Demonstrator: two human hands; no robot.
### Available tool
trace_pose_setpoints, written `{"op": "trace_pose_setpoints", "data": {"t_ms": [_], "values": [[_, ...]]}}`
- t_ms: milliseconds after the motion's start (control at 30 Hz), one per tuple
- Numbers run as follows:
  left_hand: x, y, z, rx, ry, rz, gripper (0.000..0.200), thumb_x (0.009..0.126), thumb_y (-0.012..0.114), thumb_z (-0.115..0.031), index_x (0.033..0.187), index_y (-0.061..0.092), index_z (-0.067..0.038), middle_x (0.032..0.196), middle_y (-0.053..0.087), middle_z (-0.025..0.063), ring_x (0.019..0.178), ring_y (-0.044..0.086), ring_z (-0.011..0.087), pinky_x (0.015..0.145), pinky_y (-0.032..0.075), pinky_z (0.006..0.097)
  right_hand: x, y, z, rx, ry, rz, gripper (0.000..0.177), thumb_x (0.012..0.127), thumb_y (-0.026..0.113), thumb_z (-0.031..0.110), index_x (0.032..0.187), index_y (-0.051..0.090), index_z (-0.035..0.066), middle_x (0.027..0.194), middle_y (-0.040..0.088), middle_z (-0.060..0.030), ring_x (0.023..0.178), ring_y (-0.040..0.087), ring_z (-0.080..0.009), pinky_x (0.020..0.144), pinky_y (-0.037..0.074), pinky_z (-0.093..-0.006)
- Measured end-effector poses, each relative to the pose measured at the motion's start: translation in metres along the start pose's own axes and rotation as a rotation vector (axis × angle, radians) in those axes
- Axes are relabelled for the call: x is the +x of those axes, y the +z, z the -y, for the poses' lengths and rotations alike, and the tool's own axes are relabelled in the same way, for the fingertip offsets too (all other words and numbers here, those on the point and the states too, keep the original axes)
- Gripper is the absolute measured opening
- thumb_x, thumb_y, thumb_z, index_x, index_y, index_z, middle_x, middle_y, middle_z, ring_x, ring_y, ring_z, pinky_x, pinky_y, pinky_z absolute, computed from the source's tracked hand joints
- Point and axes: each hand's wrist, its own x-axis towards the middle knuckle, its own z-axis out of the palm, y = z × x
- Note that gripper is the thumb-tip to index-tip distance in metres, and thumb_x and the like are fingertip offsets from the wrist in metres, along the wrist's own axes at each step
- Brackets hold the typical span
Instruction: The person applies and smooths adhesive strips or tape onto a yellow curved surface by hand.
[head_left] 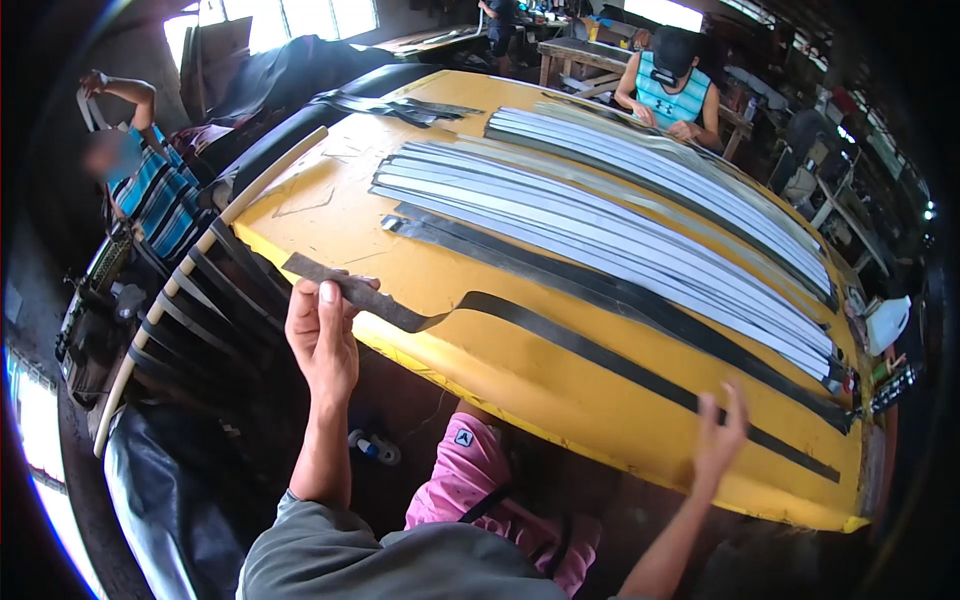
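My left hand (325, 325) pinches the near end of a long dark strip (560, 341), holding it raised above the left edge of the yellow table (430, 362). From there the strip sags, then runs along the tabletop to the right. Over its right part hovers my right hand (722, 425), slightly blurred, with fingers apart and nothing in them. Beyond the strip lie wider black strips (520, 262) and a bundle of white strips (560, 215).
A second white bundle (640, 165) lies farther back. One person (675, 90) sits at the far side; another (160, 190) stands at left with an arm raised. Dark strips hang over a pole (165, 297) at left. A white jug (888, 322) is at right.
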Motion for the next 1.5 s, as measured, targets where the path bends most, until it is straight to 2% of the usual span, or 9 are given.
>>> {"op": "trace_pose_setpoints", "data": {"t_ms": [67,133,267,333,400,633,1000,1333,1500], "values": [[-0.008,0.008,-0.012,-0.027,0.007,0.03,0.018,0.109,0.048,-0.015,0.115,0.057,0.001,0.102,0.07,0.0152,0.099,0.072,0.0228,0.091,0.058,0.0357,0.005,0.025,0.099,0.345,-0.081,0.306,0.04,0.086,0.078,0.015,0.121,0.066,0.0,0.133,0.064,-0.0159,0.126,0.058,-0.0319,0.106,0.044,-0.0417],[-0.02,0.016,-0.025,0.033,0.033,0.015,0.018,0.109,0.047,-0.016,0.117,0.052,-0.001,0.094,0.064,0.0107,0.093,0.07,0.0233,0.083,0.058,0.0369,0.007,0.06,0.155,0.458,-0.388,0.464,0.053,0.083,0.08,0.016,0.131,0.062,0.006,0.138,0.06,-0.0156,0.129,0.055,-0.0346,0.11,0.043,-0.0435],[-0.046,0.037,-0.065,0.184,0.229,0.307,0.02,0.109,0.047,-0.022,0.113,0.049,-0.002,0.094,0.065,0.014,0.079,0.068,0.0266,0.068,0.058,0.0383,0.003,0.104,0.224,0.722,-0.675,0.558,0.044,0.081,0.079,0.011,0.123,0.065,0.009,0.138,0.059,-0.0098,0.126,0.056,-0.0319,0.107,0.046,-0.0438],[-0.043,0.044,-0.082,0.247,0.39,0.61,0.013,0.105,0.055,-0.02,0.105,0.055,-0.007,0.086,0.071,0.0141,0.074,0.07,0.0273,0.062,0.052,0.0348,-0.001,0.113,0.231,0.83,-0.797,0.464,0.025,0.08,0.078,0.005,0.103,0.07,0.008,0.117,0.067,-0.0056,0.116,0.062,-0.028,0.098,0.052,-0.0401],[-0.054,0.046,-0.072,-0.008,0.548,0.66,0.006,0.095,0.065,-0.009,0.098,0.067,-0.005,0.095,0.076,0.0163,0.079,0.073,0.0283,0.065,0.053,0.0336,-0.007,0.109,0.23,0.874,-0.751,0.381,0.019,0.078,0.079,0.003,0.095,0.07,0.006,0.105,0.069,-0.0045,0.106,0.065,-0.0269,0.092,0.053,-0.0393],[-0.125,0.07,-0.071,-0.13,0.29,0.861,0.021,0.09,0.068,-0.009,0.11,0.071,-0.011,0.108,0.076,0.0093,0.09,0.069,0.0236,0.075,0.045,0.034,-0.029,0.068,0.202,0.881,-0.576,0.206,0.024,0.075,0.072,-0.015,0.092,0.067,0.0,0.104,0.069,-0.0152,0.09,0.068,-0.0266,0.078,0.055,-0.036],[-0.151,0.088,-0.063,-0.232,0.187,1.031,0.024,0.085,0.066,-0.018,0.107,0.073,-0.01,0.112,0.075,0.0069,0.092,0.069,0.0236,0.08,0.044,0.0361,-0.062,0.018,0.163,0.803,-0.427,0.096,0.026,0.073,0.069,-0.017,0.093,0.068,0.001,0.111,0.07,-0.0175,0.101,0.071,-0.0303,0.085,0.059,-0.0369],[-0.153,0.082,-0.064,-0.209,0.146,1.009,0.024,0.084,0.068,-0.021,0.105,0.074,-0.01,0.11,0.076,0.0069,0.096,0.068,0.0252,0.083,0.043,0.037,-0.062,0.014,0.163,0.635,-0.556,0.135,0.037,0.072,0.069,-0.015,0.1,0.077,0.007,0.121,0.065,-0.018,0.111,0.067,-0.0322,0.093,0.057,-0.0395],[-0.155,0.081,-0.062,-0.239,0.09,0.995,0.03,0.079,0.069,-0.022,0.105,0.074,-0.009,0.119,0.071,0.0066,0.111,0.063,0.0288,0.09,0.041,0.0413,-0.062,0.017,0.161,0.631,-0.535,0.132,0.032,0.071,0.066,-0.015,0.095,0.074,0.003,0.122,0.064,-0.0195,0.114,0.066,-0.0335,0.095,0.057,-0.0402]]}}
